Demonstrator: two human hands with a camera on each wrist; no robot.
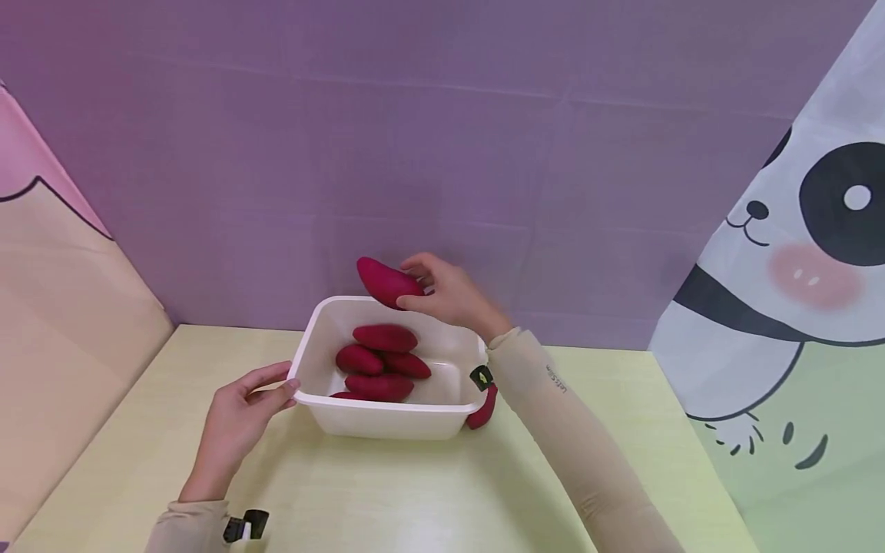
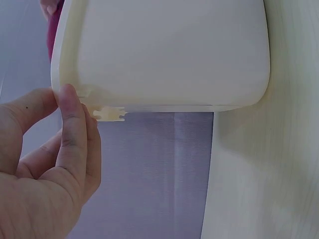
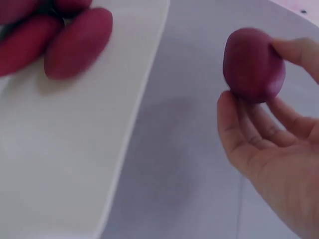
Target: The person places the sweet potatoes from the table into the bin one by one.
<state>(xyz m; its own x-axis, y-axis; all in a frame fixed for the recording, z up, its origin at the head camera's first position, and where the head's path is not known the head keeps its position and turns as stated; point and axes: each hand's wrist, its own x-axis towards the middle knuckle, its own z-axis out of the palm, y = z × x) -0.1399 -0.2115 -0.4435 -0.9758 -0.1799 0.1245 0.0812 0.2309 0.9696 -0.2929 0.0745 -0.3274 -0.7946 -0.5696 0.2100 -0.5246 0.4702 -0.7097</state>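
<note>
Behind and above the far rim of a white plastic bin [image 1: 387,421], my right hand [image 1: 445,292] holds a dark red sweet potato [image 1: 387,283] between thumb and fingers. The right wrist view has this sweet potato [image 3: 251,64] end-on, apart from the bin wall. At the near left corner, my left hand [image 1: 242,415] pinches the bin's rim, thumb on one side and fingers on the other; the left wrist view shows the same grip on the rim [image 2: 57,64]. Several sweet potatoes [image 1: 385,338] lie inside the bin, mostly toward its left, one partly hidden by the front wall.
Another sweet potato [image 1: 482,409] lies on the pale wood table [image 1: 387,491] against the bin's right side, partly covered by the bin and right forearm. A purple cloth backdrop [image 1: 429,153] rises at the table's back edge. Printed cloths, one with a panda [image 1: 781,253], flank the sides.
</note>
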